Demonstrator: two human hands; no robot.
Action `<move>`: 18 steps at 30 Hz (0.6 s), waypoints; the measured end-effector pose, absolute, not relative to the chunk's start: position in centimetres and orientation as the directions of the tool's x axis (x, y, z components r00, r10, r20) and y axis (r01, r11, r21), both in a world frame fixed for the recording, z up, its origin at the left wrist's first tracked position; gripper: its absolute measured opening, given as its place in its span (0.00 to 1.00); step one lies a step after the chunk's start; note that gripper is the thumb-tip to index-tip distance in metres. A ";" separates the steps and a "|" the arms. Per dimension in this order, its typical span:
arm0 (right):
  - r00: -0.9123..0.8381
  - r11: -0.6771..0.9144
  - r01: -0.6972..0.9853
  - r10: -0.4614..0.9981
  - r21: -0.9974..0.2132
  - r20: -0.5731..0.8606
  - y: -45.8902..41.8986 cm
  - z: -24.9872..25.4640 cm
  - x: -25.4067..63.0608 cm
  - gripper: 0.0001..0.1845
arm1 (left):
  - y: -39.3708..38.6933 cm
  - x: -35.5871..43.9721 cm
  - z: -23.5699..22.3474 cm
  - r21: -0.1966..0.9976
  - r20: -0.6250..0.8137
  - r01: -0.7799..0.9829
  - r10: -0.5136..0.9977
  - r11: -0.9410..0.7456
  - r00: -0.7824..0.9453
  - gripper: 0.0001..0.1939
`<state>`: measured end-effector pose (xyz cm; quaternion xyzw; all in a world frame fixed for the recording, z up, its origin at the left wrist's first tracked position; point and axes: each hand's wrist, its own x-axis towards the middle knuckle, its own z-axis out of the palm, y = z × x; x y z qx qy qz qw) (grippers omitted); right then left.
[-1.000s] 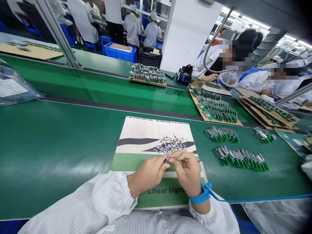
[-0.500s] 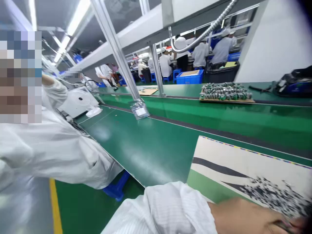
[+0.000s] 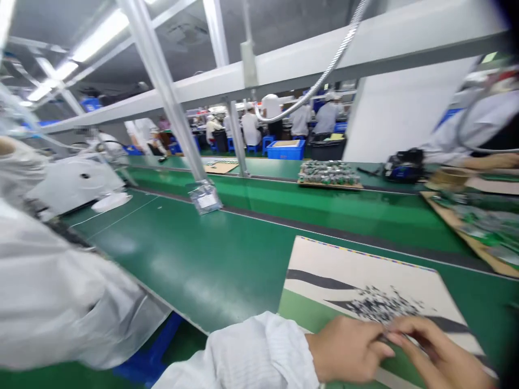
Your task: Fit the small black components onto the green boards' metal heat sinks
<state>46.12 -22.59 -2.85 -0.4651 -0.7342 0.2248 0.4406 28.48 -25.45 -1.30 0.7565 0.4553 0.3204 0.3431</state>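
Note:
My left hand [image 3: 348, 351] and my right hand [image 3: 440, 351] meet at the bottom right, fingertips pinched together over a printed cardboard sheet [image 3: 324, 265] on the green bench. Just beyond the fingertips lies a heap of small dark and silver parts [image 3: 381, 305]. Whatever sits between the fingers is too small and blurred to name. My left forearm wears a white striped sleeve [image 3: 251, 356].
A person in a white coat [image 3: 52, 292] sits close on my left. A clear bag [image 3: 205, 198] leans at a metal post [image 3: 162, 92]. A tray of green boards [image 3: 329, 174] stands across the belt, more boards on cardboard [image 3: 478, 227] at right. Workers stand far behind.
The view has swung left and then partly back right, so both hands show again. The hands stay pinched together over the sheet by the heap of parts.

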 end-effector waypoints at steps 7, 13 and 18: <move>-0.226 0.403 0.160 0.904 -0.901 0.364 -24.5 -0.5 44.8 0.15 | -24.3 28.6 0.6 0.937 0.201 0.185 0.893 -0.295 0.403 0.24; -0.120 0.445 0.321 0.895 -0.836 0.430 -26.4 -0.4 43.8 0.13 | -25.2 28.3 1.3 0.945 0.145 0.228 0.925 -0.234 0.351 0.25; 0.078 0.283 0.642 0.901 -0.713 0.427 -25.6 -0.4 50.3 0.13 | -30.1 22.5 4.9 0.776 0.094 0.513 0.871 -0.367 0.482 0.15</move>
